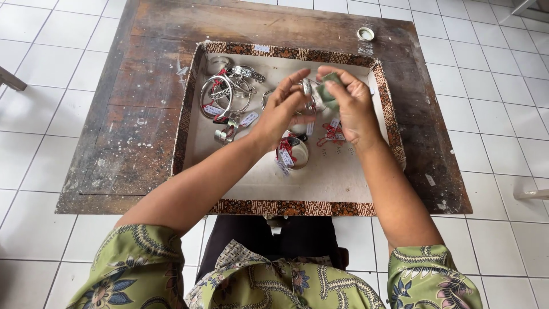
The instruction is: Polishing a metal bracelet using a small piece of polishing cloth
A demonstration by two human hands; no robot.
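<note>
My left hand (284,106) holds a silver ring or bangle (307,87) by its edge above the tray. Against that silver piece, my right hand (351,106) presses a small greenish cloth (330,91). Both hands hover over a shallow tray (286,206) with a patterned brown border and pale lining. Below the hands lies a wide silver cuff (293,153) with a red string tag. At the tray's left sits a cluster of silver bangles (220,94) with paper tags.
The tray rests on a low, worn wooden table (131,114) standing on white floor tiles. A small round lid (365,34) sits at the table's far right. Small tagged silver items (331,136) lie in the tray under my right hand.
</note>
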